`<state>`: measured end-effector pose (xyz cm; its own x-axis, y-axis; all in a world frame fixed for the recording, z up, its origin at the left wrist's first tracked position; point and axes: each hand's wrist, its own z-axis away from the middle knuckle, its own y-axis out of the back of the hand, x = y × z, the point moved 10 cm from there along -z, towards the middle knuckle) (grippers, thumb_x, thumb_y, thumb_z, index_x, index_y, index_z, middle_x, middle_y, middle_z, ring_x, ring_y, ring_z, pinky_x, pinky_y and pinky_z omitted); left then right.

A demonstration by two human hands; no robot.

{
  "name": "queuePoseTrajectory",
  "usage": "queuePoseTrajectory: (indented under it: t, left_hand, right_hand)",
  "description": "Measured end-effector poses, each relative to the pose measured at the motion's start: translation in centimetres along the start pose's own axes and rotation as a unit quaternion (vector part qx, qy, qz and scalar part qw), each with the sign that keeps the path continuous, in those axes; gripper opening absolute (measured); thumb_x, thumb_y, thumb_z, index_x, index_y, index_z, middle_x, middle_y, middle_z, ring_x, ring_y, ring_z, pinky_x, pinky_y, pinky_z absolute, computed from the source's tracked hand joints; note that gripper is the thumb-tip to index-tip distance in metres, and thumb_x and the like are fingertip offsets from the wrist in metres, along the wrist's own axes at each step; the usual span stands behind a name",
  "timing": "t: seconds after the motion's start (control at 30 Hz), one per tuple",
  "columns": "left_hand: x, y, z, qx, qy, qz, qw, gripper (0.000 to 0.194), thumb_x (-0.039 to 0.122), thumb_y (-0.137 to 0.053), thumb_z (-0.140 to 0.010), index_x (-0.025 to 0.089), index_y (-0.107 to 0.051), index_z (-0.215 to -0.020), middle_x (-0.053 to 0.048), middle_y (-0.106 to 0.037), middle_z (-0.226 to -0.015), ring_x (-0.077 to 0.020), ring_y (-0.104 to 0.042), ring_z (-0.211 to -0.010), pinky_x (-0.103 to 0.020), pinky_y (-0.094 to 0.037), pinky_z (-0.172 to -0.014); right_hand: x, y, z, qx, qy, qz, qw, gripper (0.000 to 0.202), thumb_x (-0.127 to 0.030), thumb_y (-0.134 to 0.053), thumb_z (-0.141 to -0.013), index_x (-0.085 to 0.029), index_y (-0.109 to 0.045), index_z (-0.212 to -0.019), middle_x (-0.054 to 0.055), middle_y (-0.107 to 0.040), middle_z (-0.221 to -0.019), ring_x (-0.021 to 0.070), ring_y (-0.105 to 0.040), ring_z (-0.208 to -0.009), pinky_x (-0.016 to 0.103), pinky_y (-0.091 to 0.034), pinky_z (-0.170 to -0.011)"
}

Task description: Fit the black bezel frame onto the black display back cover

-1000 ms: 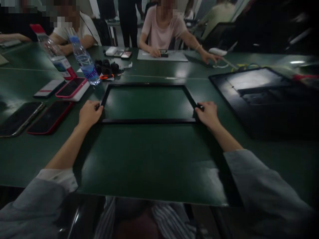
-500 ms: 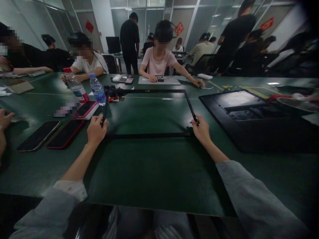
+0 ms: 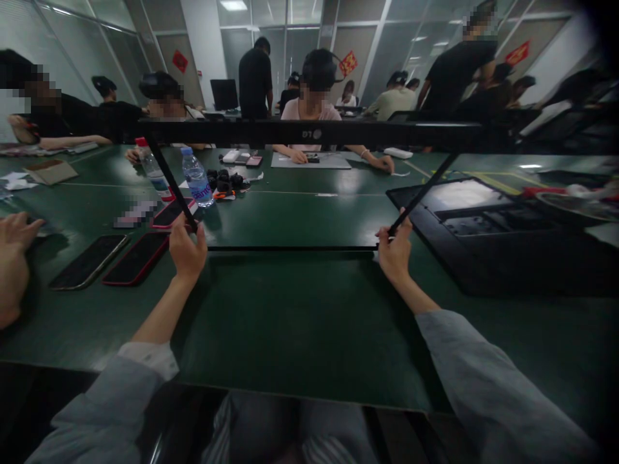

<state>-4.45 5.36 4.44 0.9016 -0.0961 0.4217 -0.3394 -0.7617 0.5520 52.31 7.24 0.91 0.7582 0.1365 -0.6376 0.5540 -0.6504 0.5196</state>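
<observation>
The green bench (image 3: 290, 322) spread widest of all, its near edge running just in front of the wearer's lap. Beyond its far edge a person in a pink top (image 3: 309, 111) sat facing back across it. The black frame (image 3: 271, 134), a thin open rectangle, stood tilted above the bench, centred along the near edge and set in from it; its upper bar, marked with a small pale logo, was raised, while its lower bar was down between the hands, and whether that bar touched the bench could not be told. A black panel (image 3: 488, 248) lay toward the right end. By the far edge, in front of the person, lay a grey mat (image 3: 333, 164). Toward the left end stood a red-capped bottle (image 3: 151, 169), partly crossed by the frame's left bar, and a blue-capped bottle (image 3: 197, 179) just beside it. The left hand (image 3: 187, 251) had its fingers closed around the left bar, and the right hand (image 3: 395, 252) gripped the right bar the same way, both low on the frame. Another person's hand (image 3: 14, 258) reached in at the left; whether its fingers held anything could not be seen. Between it and the left hand lay a pale-edged phone (image 3: 89, 262) and a red-edged phone (image 3: 137, 259), side by side, with a pink-cased phone (image 3: 170, 214) farther from the near edge. Small black pieces (image 3: 225, 179) clustered right of the bottles.
</observation>
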Motion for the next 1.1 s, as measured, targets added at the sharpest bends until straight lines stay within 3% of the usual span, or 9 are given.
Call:
queuePoseTrajectory:
  t: [0.2, 0.33, 0.43, 0.57, 0.7, 0.83, 0.93, 1.03, 1.1]
  left_hand:
    - [0.0, -1.7, -0.1, -0.066, -0.013, 0.022, 0.997, 0.058, 0.043, -0.04, -0.105, 0.016, -0.041, -0.156, -0.018, -0.066, -0.136, -0.0296, -0.065, -0.12, -0.044, -0.048, -0.107]
    - [-0.8, -3.1, 0.1, -0.101, -0.013, -0.007, 0.995, 0.055, 0.039, -0.038, -0.104, 0.016, -0.049, -0.152, -0.018, -0.063, -0.142, -0.0313, -0.061, -0.128, -0.046, -0.045, -0.112]
    - [-2.2, -5.2, 0.6, -0.167, -0.003, -0.059, 0.984, 0.053, 0.038, -0.04, -0.101, 0.014, -0.058, -0.145, -0.019, -0.066, -0.136, -0.0338, -0.06, -0.127, -0.049, -0.045, -0.112]
    - [-3.8, -7.6, 1.4, -0.258, 0.014, -0.104, 0.96, 0.052, 0.039, -0.043, -0.1, 0.015, -0.066, -0.139, -0.018, -0.067, -0.136, -0.0353, -0.058, -0.127, -0.051, -0.046, -0.11]
    - [-4.3, -7.9, 1.6, -0.278, 0.029, -0.118, 0.953, 0.049, 0.042, -0.046, -0.099, 0.02, -0.07, -0.136, -0.016, -0.063, -0.144, -0.0401, -0.053, -0.131, -0.057, -0.048, -0.105]
    - [-3.3, -7.2, 1.5, -0.268, 0.034, -0.087, 0.959, 0.049, 0.043, -0.049, -0.099, 0.023, -0.068, -0.139, -0.016, -0.059, -0.148, -0.0418, -0.049, -0.135, -0.061, -0.048, -0.104]
    - [-1.1, -6.4, 1.7, -0.272, 0.0, -0.034, 0.962, 0.056, 0.053, -0.049, -0.1, 0.026, -0.061, -0.147, -0.015, -0.052, -0.157, -0.0416, -0.044, -0.142, -0.064, -0.044, -0.109]
    - [1.7, -6.7, 3.5, -0.36, -0.068, 0.02, 0.93, 0.063, 0.067, -0.054, -0.095, 0.034, -0.059, -0.148, -0.011, -0.052, -0.159, -0.0405, -0.042, -0.146, -0.067, -0.039, -0.112]
    - [3.0, -6.8, 5.0, -0.416, -0.108, 0.033, 0.902, 0.072, 0.074, -0.064, -0.086, 0.036, -0.06, -0.147, -0.01, -0.053, -0.157, -0.0415, -0.043, -0.146, -0.069, -0.037, -0.113]
  right_hand:
    - [1.4, -0.8, -0.3, -0.027, -0.015, 0.016, 0.999, 0.064, -0.05, -0.038, -0.1, -0.015, -0.044, -0.153, 0.014, -0.072, -0.095, 0.0314, -0.068, -0.085, 0.048, -0.052, -0.086]
    - [2.2, -1.3, -0.6, -0.023, 0.005, 0.029, 0.999, 0.055, -0.045, -0.045, -0.095, -0.015, -0.059, -0.139, 0.016, -0.072, -0.106, 0.0317, -0.067, -0.096, 0.048, -0.052, -0.09]
    - [3.2, -2.5, -1.0, -0.047, 0.018, 0.055, 0.997, 0.046, -0.039, -0.05, -0.09, -0.013, -0.07, -0.121, 0.018, -0.071, -0.106, 0.0317, -0.064, -0.098, 0.047, -0.051, -0.094]
    - [5.3, -4.1, -1.3, -0.091, 0.007, 0.13, 0.987, 0.039, -0.034, -0.054, -0.085, -0.011, -0.077, -0.108, 0.018, -0.069, -0.095, 0.0333, -0.06, -0.099, 0.051, -0.048, -0.099]
    - [6.5, -4.7, -1.1, -0.098, 0.003, 0.167, 0.981, 0.042, -0.037, -0.055, -0.087, -0.011, -0.078, -0.11, 0.02, -0.066, -0.105, 0.0347, -0.057, -0.109, 0.054, -0.044, -0.103]
    - [7.0, -4.7, -1.1, -0.1, -0.009, 0.165, 0.981, 0.044, -0.042, -0.054, -0.09, -0.013, -0.079, -0.112, 0.02, -0.064, -0.109, 0.0348, -0.055, -0.111, 0.054, -0.044, -0.102]
    - [6.3, -4.5, -1.1, -0.098, 0.002, 0.14, 0.985, 0.045, -0.04, -0.048, -0.092, -0.014, -0.079, -0.112, 0.018, -0.066, -0.103, 0.0329, -0.056, -0.106, 0.055, -0.043, -0.103]
    - [5.6, -3.2, -1.3, -0.084, 0.007, 0.113, 0.99, 0.045, -0.036, -0.047, -0.09, -0.014, -0.078, -0.114, 0.016, -0.066, -0.099, 0.0306, -0.057, -0.1, 0.055, -0.042, -0.106]
    - [6.0, -1.3, -1.5, -0.059, -0.016, 0.113, 0.992, 0.044, -0.034, -0.048, -0.087, -0.015, -0.077, -0.116, 0.016, -0.065, -0.102, 0.0305, -0.056, -0.099, 0.055, -0.042, -0.105]
